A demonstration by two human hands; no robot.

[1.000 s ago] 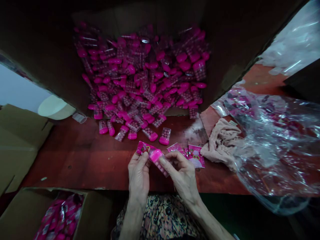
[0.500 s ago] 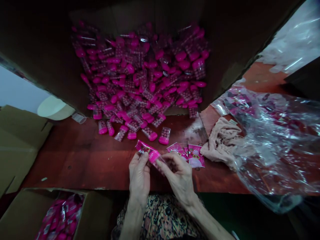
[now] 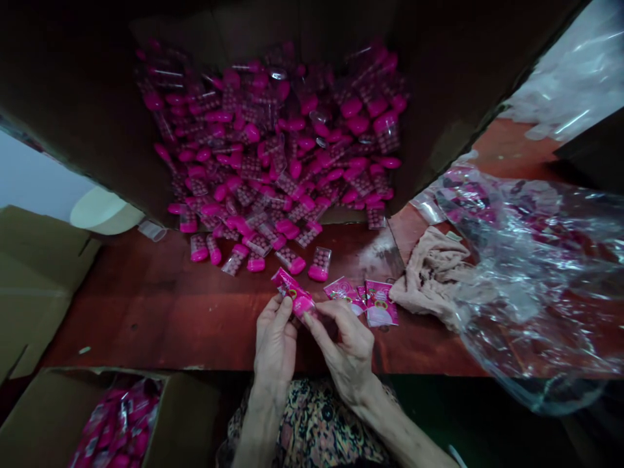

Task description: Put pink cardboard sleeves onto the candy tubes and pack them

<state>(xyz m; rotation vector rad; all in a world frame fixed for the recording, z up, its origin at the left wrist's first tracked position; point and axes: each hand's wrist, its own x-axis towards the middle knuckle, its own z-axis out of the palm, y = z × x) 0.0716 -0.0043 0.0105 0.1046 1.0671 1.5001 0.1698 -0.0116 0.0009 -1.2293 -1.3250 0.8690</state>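
Observation:
Both hands meet over the near part of the table. My left hand [image 3: 275, 335] pinches a pink printed plastic sleeve [image 3: 287, 283] between thumb and fingers. From the right, my right hand [image 3: 347, 344] grips a small clear candy box with a pink cap [image 3: 305, 301], its cap end inside or against the sleeve; my fingers hide much of the box. Just beyond the hands lie several similar candy boxes [image 3: 320, 264], filled with round pink candies. More flat pink sleeves [image 3: 381, 304] rest on the table right of my right hand.
A large cardboard box [image 3: 429, 123] lies with its opening towards me, holding a heap of candy boxes [image 3: 273, 156]. At right are a beige cloth [image 3: 429, 273] and a clear plastic bag [image 3: 531, 286]. A lower carton [image 3: 185, 416] at left holds wrapped pink packs [image 3: 119, 422].
The candy box's pink cap has gone up into or under the sleeve, whose print now spans over it. The sleeve's far end has shifted slightly right; both hands keep their grip.

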